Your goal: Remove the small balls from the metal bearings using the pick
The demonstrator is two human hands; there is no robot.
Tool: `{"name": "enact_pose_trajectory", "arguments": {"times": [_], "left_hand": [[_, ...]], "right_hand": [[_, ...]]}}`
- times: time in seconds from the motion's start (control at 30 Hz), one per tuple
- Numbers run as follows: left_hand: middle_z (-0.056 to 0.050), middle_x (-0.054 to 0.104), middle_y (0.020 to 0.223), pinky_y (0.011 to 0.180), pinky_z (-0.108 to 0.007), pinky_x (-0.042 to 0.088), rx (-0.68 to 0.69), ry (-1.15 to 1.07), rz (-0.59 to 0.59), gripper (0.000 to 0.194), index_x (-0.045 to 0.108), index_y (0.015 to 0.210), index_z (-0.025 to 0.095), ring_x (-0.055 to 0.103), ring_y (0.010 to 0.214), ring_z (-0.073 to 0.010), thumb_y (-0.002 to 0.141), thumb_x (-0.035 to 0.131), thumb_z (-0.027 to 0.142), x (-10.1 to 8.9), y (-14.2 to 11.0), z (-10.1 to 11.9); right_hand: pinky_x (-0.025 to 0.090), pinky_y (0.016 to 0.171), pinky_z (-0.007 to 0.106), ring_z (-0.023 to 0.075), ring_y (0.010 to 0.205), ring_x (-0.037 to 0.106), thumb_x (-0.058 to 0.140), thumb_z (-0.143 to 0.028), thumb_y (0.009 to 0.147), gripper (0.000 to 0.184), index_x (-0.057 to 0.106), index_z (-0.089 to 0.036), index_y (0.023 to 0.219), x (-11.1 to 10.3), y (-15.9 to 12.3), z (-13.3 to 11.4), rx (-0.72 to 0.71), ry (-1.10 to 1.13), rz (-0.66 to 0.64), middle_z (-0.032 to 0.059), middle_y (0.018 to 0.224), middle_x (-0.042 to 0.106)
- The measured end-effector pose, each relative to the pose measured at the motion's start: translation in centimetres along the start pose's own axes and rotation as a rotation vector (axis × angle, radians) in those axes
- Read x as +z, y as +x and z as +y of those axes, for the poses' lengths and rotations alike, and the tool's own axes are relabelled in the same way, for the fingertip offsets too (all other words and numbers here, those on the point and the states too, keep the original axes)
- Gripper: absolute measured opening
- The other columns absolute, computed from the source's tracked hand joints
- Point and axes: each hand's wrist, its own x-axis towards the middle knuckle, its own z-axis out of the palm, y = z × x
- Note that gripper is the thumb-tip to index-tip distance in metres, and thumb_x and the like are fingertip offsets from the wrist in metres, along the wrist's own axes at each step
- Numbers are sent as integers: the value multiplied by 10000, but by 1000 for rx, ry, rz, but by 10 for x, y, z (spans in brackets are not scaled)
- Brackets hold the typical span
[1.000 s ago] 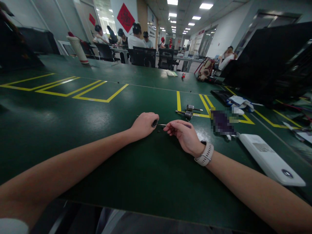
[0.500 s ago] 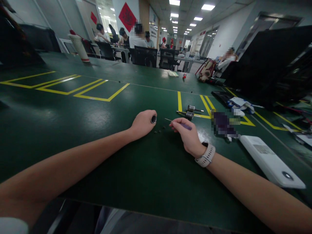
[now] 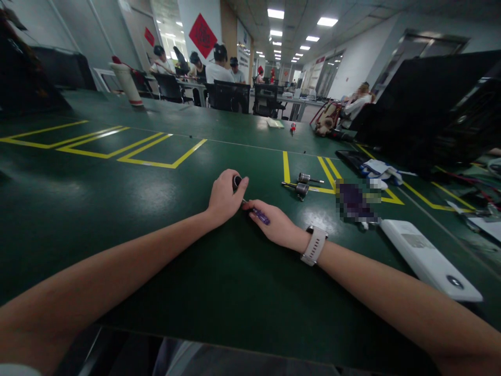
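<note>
Taking the point where the hands meet as the centre of the dial, with twelve o'clock straight ahead across the green table point(image 3: 235, 292), a pale cup point(image 3: 131, 86) stands between ten and eleven o'clock; yellow tape outlines point(image 3: 146, 163) lie at ten; a red diamond-shaped sign point(image 3: 202, 35) hangs near half past eleven, with seated co-workers point(image 3: 218, 70) below it, well apart from the work.

The left hand point(image 3: 224, 196) is curled around a dark round part point(image 3: 237, 182), grasping it, the part's paler-rimmed end showing between thumb and forefinger; just beside it, towards four o'clock, is a purple-handled tool point(image 3: 261, 216), a short stretch of its shaft visible between the hands; the tip is hidden, so I cannot tell whether it touches the part; the right hand point(image 3: 276, 225) grips the tool's handle, fingertips very close to the left hand, a pale-strapped watch point(image 3: 314, 245) on its wrist.

A small red object point(image 3: 293, 128) lies past one o'clock; two metal cylinders with thin shafts point(image 3: 303, 188) lie side by side at half past two; a pixelated purple item point(image 3: 354, 201) is at three; a white device point(image 3: 430, 261) lies at half past three.
</note>
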Motion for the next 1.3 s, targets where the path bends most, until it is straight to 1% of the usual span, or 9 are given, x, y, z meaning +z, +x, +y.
{"name": "enact_pose_trajectory", "arguments": {"times": [0.17, 0.33, 0.53, 0.73, 0.9, 0.97, 1.07, 1.17, 1.3], "left_hand": [[-21, 520, 749, 637, -300, 396, -30, -30, -10, 240, 478, 811, 179, 488, 682, -152, 887, 419, 399, 1, 1, -2], [-24, 537, 759, 639, -297, 404, 8, -19, -35, 237, 491, 823, 179, 496, 685, -152, 886, 423, 397, 0, 0, -1], [-35, 561, 802, 676, -305, 422, 80, 2, -97, 261, 519, 858, 168, 509, 717, -159, 894, 417, 405, -2, -3, 2], [-43, 569, 805, 679, -305, 429, 98, 2, -147, 340, 541, 884, 147, 513, 721, -161, 906, 384, 447, -3, -2, 3], [-61, 588, 787, 681, -319, 427, 192, 51, -173, 397, 562, 886, 141, 530, 710, -177, 920, 332, 463, -3, -4, 4], [-75, 593, 772, 694, -338, 421, 235, 94, -167, 417, 574, 872, 135, 534, 710, -192, 921, 319, 461, -5, -4, 5], [-94, 600, 758, 686, -350, 407, 263, 145, -146, 448, 587, 848, 137, 535, 735, -218, 920, 301, 473, -11, -2, 11], [-87, 602, 753, 621, -315, 378, 187, 120, -116, 472, 588, 842, 147, 533, 715, -207, 914, 297, 512, -22, -1, 27], [-35, 593, 674, 580, -284, 337, -5, -90, -48, 411, 574, 775, 161, 509, 609, -150, 918, 352, 476, -40, -2, 53]], "right_hand": [[382, 1045, 464, 221, 1165, 561, 476, -32, 827, 300, 590, -211, 1039, 1, -11, -6, -176, -149, -120, 72, 1131, 647], [361, 1081, 438, 238, 1265, 483, 542, -47, 798, 299, 570, -195, 1056, 0, -38, -20, -305, -253, -217, 113, 1254, 600], [420, 1046, 404, 253, 1233, 515, 457, -140, 873, 210, 578, -137, 1045, -13, -76, -35, -408, -346, -339, 180, 1251, 596], [441, 1032, 380, 241, 1172, 567, 324, -144, 930, 297, 612, -107, 991, -28, -98, -32, -532, -341, -361, 187, 1132, 663], [467, 1004, 397, 232, 1179, 559, 480, -133, 856, 266, 592, -148, 1097, -33, -99, -31, -450, -179, -321, 147, 1225, 624], [482, 979, 386, 204, 1134, 590, 490, -106, 852, 296, 597, -186, 1116, -35, -97, -33, -350, -39, -160, 115, 1201, 643], [516, 902, 375, 181, 1003, 650, 518, -165, 879, 243, 633, -233, 1083, -39, -90, -34, -18, 249, 192, 67, 1085, 697], [534, 804, 346, 171, 873, 665, 584, -299, 856, 181, 658, -206, 992, -40, -80, -31, 243, 611, 446, 48, 931, 717], [473, 583, 235, 108, 601, 597, 601, -400, 830, 258, 648, -153, 770, -35, -76, -24, 415, 800, 449, 6, 625, 647]]}}
